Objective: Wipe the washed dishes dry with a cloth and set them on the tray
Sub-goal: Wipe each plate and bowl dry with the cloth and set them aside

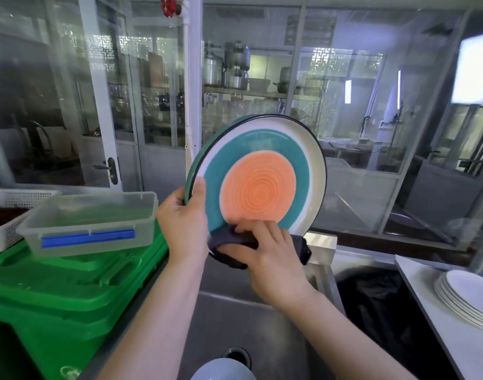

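Observation:
A round plate (262, 165) with an orange centre, a teal ring and a white rim stands tilted upright above the steel sink (226, 319). My left hand (184, 218) grips its left edge, thumb on the face. My right hand (270, 259) holds a dark grey cloth (234, 242) against the plate's lower edge; the cloth wraps round the rim. A stack of white plates (467, 297) lies on a pale tray (437, 325) at the right.
A green plastic bin lid (56, 286) fills the left, with a clear lidded box (89, 223) with a blue clasp on it and a white basket (4, 215) behind. A pale bowl (223, 370) sits in the sink near the drain. Glass partitions stand behind.

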